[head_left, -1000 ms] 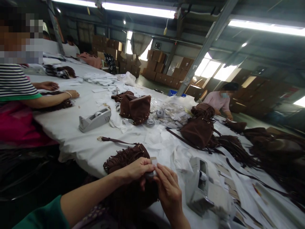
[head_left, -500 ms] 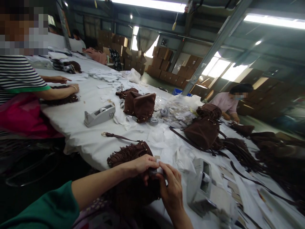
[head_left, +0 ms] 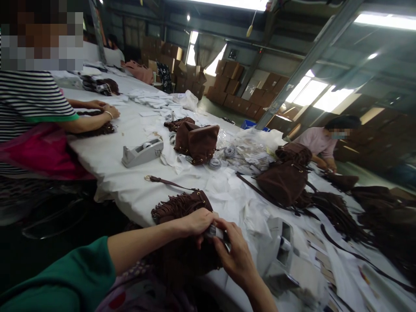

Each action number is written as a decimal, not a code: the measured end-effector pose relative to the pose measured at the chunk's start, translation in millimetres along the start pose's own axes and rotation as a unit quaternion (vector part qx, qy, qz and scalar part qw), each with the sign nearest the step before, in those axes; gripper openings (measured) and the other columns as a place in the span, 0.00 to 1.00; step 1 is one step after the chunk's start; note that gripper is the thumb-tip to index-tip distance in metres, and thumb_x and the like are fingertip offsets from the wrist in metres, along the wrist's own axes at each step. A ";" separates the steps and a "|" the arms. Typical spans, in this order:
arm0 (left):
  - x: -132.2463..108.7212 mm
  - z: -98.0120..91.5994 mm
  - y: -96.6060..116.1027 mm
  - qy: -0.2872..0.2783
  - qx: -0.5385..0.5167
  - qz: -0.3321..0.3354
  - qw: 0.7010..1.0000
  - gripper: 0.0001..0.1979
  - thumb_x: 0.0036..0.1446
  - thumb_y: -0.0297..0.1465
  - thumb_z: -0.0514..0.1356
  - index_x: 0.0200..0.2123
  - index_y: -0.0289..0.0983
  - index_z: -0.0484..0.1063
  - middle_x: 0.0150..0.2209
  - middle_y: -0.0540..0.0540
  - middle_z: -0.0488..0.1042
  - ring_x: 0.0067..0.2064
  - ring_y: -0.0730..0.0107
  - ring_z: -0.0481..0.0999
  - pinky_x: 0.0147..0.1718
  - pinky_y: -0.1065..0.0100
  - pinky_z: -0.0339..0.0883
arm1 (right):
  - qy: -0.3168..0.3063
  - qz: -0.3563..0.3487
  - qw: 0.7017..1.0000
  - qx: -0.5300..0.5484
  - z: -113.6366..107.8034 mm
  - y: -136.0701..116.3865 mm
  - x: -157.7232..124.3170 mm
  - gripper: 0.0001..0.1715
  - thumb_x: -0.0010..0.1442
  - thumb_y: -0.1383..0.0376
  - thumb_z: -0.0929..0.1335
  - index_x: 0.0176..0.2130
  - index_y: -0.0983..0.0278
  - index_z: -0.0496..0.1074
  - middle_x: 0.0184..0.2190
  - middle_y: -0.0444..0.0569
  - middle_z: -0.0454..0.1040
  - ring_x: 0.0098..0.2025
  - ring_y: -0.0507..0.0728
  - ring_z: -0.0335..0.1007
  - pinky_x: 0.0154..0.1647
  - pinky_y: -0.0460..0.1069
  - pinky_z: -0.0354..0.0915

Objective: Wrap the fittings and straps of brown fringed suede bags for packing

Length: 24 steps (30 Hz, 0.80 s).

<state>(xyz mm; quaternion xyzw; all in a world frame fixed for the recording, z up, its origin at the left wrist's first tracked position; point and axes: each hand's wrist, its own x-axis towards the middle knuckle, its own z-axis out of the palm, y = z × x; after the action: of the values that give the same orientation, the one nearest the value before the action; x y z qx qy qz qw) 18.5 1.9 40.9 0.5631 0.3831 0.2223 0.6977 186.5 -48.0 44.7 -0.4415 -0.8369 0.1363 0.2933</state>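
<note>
A brown fringed bag lies at the table's near edge, its buckled strap stretched out to the left. Over its near side my left hand pinches a small grey-white piece; too little of it shows to tell its kind. My right hand closes on the same piece from the right, thumb below and fingers above. Both hands partly hide it. Dark brown fringe hangs beneath them. Right of my right hand stands a grey tape dispenser.
Another tape dispenser stands beyond the bag. Brown bags and a larger brown bag lie among tape rolls and white paper. A co-worker in stripes handles fringe at left; another person works at right.
My fingers have drawn closer over the grey-white piece, and a pale tab that stuck up between them no longer shows. The striped co-worker's hands have come together. The view has shifted slightly.
</note>
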 end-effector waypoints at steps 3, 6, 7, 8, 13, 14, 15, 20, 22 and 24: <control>2.2 0.8 -4.9 -0.019 0.013 0.004 1.000 0.20 0.59 0.40 0.47 0.34 0.32 0.71 0.19 0.48 0.71 0.11 0.75 0.65 0.09 0.77 0.57 | -0.054 0.022 0.998 0.025 -11.3 -6.2 8.2 0.22 0.54 0.70 0.65 0.50 0.60 0.64 0.39 0.48 0.72 0.41 0.57 0.69 0.44 0.53 0.66; 4.2 2.5 -10.7 -0.027 0.009 -0.001 1.000 0.23 0.59 0.46 0.48 0.31 0.32 0.71 0.19 0.47 0.71 0.11 0.75 0.64 0.09 0.76 0.56 | -0.101 0.047 0.993 0.044 -19.8 -7.7 15.0 0.20 0.51 0.70 0.66 0.46 0.61 0.66 0.34 0.46 0.72 0.37 0.56 0.69 0.40 0.51 0.67; 4.6 3.2 -12.0 -0.026 0.009 0.000 1.000 0.24 0.58 0.48 0.48 0.31 0.33 0.71 0.19 0.47 0.71 0.11 0.75 0.64 0.08 0.76 0.56 | -0.113 0.050 0.991 0.051 -21.6 -7.3 16.3 0.18 0.51 0.70 0.66 0.44 0.61 0.67 0.33 0.45 0.72 0.36 0.56 0.69 0.39 0.50 0.67; 4.9 3.9 -12.9 -0.024 0.009 0.002 1.000 0.25 0.58 0.49 0.48 0.30 0.33 0.71 0.19 0.48 0.71 0.10 0.75 0.63 0.08 0.75 0.56 | -0.118 0.051 0.990 0.057 -22.9 -6.5 17.2 0.16 0.52 0.69 0.66 0.43 0.61 0.68 0.32 0.44 0.72 0.35 0.55 0.69 0.38 0.50 0.66; 5.5 5.3 -12.0 0.016 -0.004 0.002 1.000 0.20 0.56 0.46 0.51 0.25 0.34 0.66 0.16 0.51 0.66 0.11 0.76 0.63 0.08 0.76 0.57 | -0.062 0.036 0.997 0.028 -21.1 -1.6 14.4 0.07 0.54 0.65 0.68 0.37 0.61 0.72 0.31 0.45 0.76 0.34 0.56 0.72 0.35 0.48 0.67; 4.8 5.0 -11.3 0.017 -0.013 0.002 1.000 0.19 0.56 0.44 0.52 0.25 0.34 0.66 0.16 0.52 0.65 0.11 0.76 0.62 0.08 0.76 0.57 | -0.050 0.022 0.998 0.015 -19.7 -0.7 13.1 0.06 0.54 0.65 0.68 0.36 0.61 0.72 0.31 0.45 0.76 0.34 0.56 0.72 0.35 0.49 0.67; 3.6 4.6 -10.5 0.015 -0.024 0.002 1.000 0.18 0.56 0.43 0.52 0.24 0.34 0.66 0.16 0.52 0.64 0.11 0.76 0.62 0.08 0.76 0.57 | -0.036 0.003 0.999 0.002 -18.3 0.1 11.8 0.06 0.55 0.65 0.68 0.37 0.61 0.73 0.31 0.46 0.76 0.35 0.57 0.72 0.35 0.50 0.67; -6.1 3.5 -9.1 -0.034 -0.063 0.020 0.997 0.11 0.51 0.36 0.56 0.29 0.33 0.70 0.23 0.50 0.69 0.15 0.78 0.65 0.12 0.76 0.62 | 0.035 -0.041 0.995 -0.082 -11.1 4.3 6.0 0.10 0.57 0.64 0.67 0.40 0.58 0.76 0.34 0.50 0.72 0.37 0.59 0.69 0.37 0.54 0.68; -9.6 3.7 -10.1 -0.046 -0.059 0.050 0.996 0.11 0.48 0.35 0.60 0.32 0.32 0.71 0.25 0.49 0.69 0.18 0.78 0.66 0.14 0.77 0.64 | 0.043 -0.037 0.996 -0.065 -8.2 6.0 2.3 0.10 0.58 0.64 0.67 0.41 0.57 0.76 0.33 0.50 0.71 0.35 0.58 0.69 0.35 0.53 0.68; -12.4 3.5 -10.9 -0.049 -0.057 0.078 0.994 0.12 0.47 0.34 0.62 0.34 0.33 0.72 0.26 0.50 0.68 0.22 0.77 0.67 0.15 0.78 0.65 | 0.039 -0.021 0.999 -0.012 -6.2 7.8 -2.1 0.11 0.59 0.65 0.66 0.41 0.59 0.76 0.33 0.50 0.72 0.36 0.57 0.70 0.36 0.52 0.69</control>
<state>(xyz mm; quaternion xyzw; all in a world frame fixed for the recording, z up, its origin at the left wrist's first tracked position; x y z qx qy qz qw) 12.5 -12.3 34.2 0.5603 0.2903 0.2696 0.7274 196.4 -45.4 45.0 -0.4323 -0.8354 0.1027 0.3235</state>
